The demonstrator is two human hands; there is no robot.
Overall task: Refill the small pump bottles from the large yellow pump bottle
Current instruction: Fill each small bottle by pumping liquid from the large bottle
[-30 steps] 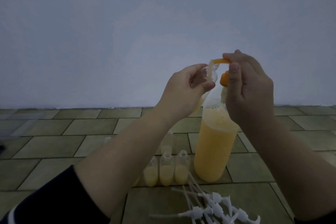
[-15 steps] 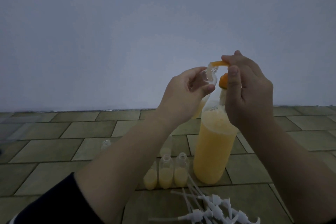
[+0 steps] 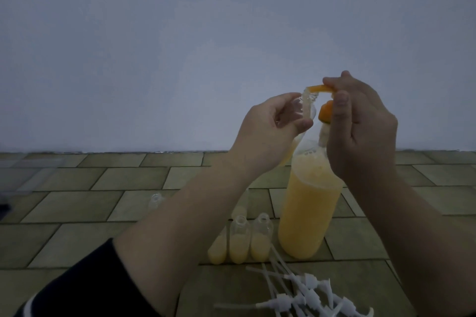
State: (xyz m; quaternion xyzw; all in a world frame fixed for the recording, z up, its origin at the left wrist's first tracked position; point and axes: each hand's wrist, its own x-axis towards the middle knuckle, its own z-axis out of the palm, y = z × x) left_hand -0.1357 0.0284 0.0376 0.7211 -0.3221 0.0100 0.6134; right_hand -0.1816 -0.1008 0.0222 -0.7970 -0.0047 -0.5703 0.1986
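The left hand point(image 3: 270, 134) is curled round a small clear plastic bottle point(image 3: 304, 121), gripping its body with fingers and thumb, so that the open neck sits right under the tip of the orange pump spout point(image 3: 319, 89); the right hand point(image 3: 360, 131) is curled over the pump head of the tall clear plastic bottle of yellow liquid point(image 3: 309, 211), fingers folded on top of the spout's rear end and thumb lying down along the orange collar point(image 3: 325, 114); whether the pump is pressed down cannot be told.

The tall bottle stands upright on the olive-green tiled floor point(image 3: 103, 203), its long axis vertical, filled with yellow liquid up to its shoulder, with foam on top and a clear space above; its spout points away from it toward the left hand, roughly level. The held bottle is tilted, neck uppermost and leaning toward the spout, its base hidden behind the left hand; some yellow shows low in it, near the tall bottle's shoulder.

Just left of the tall bottle's base stand three small clear open-necked bottles point(image 3: 239, 244) in a row, upright, each holding yellow liquid in its lower part; further left of it, partly behind the left forearm, stands another small clear bottle point(image 3: 155, 201), contents unclear. In front of the tall bottle's base lies a loose heap of white plastic pump heads with long dip tubes point(image 3: 306, 296), tubes pointing various ways. Behind the tall bottle rises a plain pale grey wall point(image 3: 180, 46).
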